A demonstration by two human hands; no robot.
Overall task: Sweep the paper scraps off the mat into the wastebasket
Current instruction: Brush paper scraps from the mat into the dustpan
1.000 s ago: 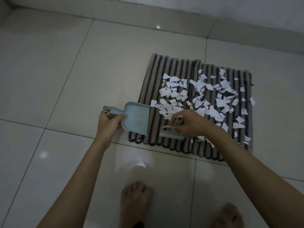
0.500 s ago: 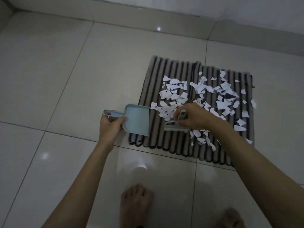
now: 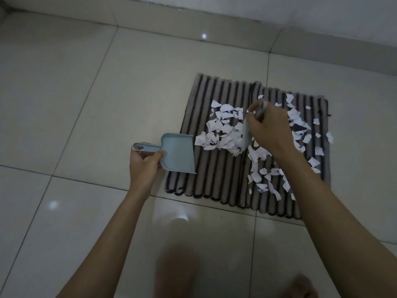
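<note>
Head view looks down on a tiled floor (image 3: 90,100) where a striped mat (image 3: 217,179) lies near the wall (image 3: 322,9). White paper scraps (image 3: 225,127) are scattered over the middle and right of the mat, with a denser cluster toward its left centre and a looser trail running toward its near right edge.

Left hand (image 3: 144,163) grips the handle of a pale blue dustpan (image 3: 177,152), fingers curled round it. The pan's open lip rests on the mat's left part, facing the scraps, with the nearest scraps just beside its far corner.

Right hand (image 3: 268,127) is over the middle of the mat, its fingers curled round the handle of a small brush (image 3: 247,134). The brush's pale head stands on edge among the scraps, touching the right side of the dense cluster; the handle is mostly hidden in the hand.

Two bare feet (image 3: 176,274) show blurred at the bottom edge, on the tiles below the mat.
</note>
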